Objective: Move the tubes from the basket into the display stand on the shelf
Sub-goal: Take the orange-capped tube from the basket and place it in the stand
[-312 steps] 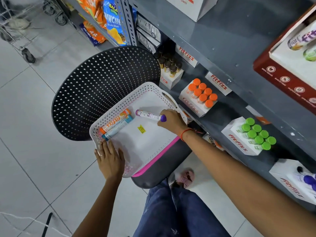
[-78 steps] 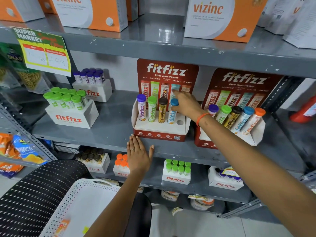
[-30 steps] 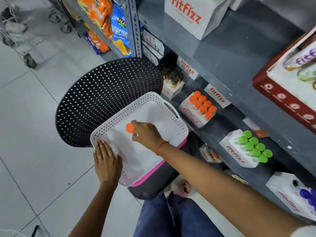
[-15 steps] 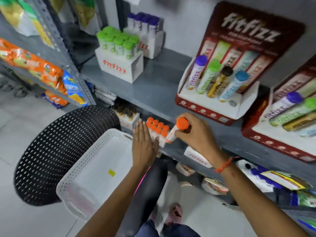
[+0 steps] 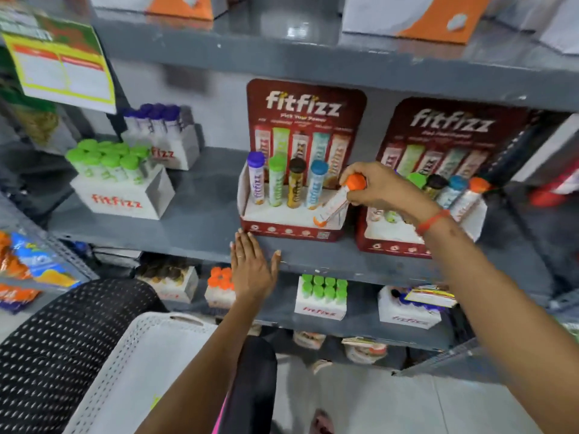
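Observation:
My right hand (image 5: pixel 377 186) grips an orange-capped tube (image 5: pixel 335 205) by its cap end. The tube is tilted, its lower end over the right end of the red display stand (image 5: pixel 291 231) on the middle shelf. Several tubes stand upright in that stand, with purple (image 5: pixel 256 178), green (image 5: pixel 277 180), black (image 5: pixel 296 183) and blue (image 5: pixel 317 184) caps. My left hand (image 5: pixel 252 269) lies flat and open against the shelf's front edge, just below the stand's left corner. The white basket (image 5: pixel 138 349) sits at the bottom left on a black perforated chair; no tube shows in its visible part.
A second red stand (image 5: pixel 404 242) full of tubes stands right of the first, partly behind my right arm. White boxes of green-capped (image 5: pixel 122 191) and purple-capped tubes (image 5: pixel 163 136) sit to the left. More tube boxes fill the shelf below (image 5: pixel 321 297). The black chair (image 5: pixel 56 343) is at lower left.
My right hand has lifted the orange-capped tube from below the shelf edge up to the stand's right end. My left hand has gone from the basket to the shelf edge. My view has tilted up.

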`<state>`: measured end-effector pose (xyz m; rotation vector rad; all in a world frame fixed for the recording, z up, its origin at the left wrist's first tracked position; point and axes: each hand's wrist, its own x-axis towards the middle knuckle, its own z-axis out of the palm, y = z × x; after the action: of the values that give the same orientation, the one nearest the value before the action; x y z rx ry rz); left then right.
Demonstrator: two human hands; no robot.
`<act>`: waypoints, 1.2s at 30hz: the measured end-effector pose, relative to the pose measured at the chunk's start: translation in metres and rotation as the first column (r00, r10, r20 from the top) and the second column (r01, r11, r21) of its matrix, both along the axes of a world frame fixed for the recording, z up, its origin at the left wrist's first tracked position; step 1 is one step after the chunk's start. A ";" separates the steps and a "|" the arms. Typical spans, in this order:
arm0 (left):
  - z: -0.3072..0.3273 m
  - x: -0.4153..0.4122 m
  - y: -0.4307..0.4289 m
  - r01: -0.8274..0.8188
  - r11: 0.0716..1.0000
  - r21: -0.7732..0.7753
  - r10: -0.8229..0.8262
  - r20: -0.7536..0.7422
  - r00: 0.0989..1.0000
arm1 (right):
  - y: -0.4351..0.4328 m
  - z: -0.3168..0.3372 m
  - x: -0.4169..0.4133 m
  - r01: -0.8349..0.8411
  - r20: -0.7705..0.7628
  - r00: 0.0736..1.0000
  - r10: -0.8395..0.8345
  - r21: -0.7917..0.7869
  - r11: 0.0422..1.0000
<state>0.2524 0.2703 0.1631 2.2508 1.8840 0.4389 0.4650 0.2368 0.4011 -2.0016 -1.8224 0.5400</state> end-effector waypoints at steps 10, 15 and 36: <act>0.003 -0.002 -0.003 -0.009 1.000 0.003 0.009 -0.050 0.999 | 0.029 0.027 0.000 0.072 0.221 0.971 -0.091 0.093 0.993; 0.003 -0.001 -0.003 -0.011 1.000 -0.010 0.011 -0.054 0.998 | 0.031 0.034 -0.001 0.007 0.266 0.964 -0.011 0.013 1.000; -0.002 -0.001 -0.002 -0.024 1.000 -0.010 0.024 -0.048 0.999 | 0.051 0.007 0.002 -0.008 0.396 0.918 -0.016 0.060 0.998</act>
<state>0.2515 0.2687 0.1611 2.2532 1.9334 0.3806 0.4668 0.2874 0.4084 -2.1928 -2.0306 0.0720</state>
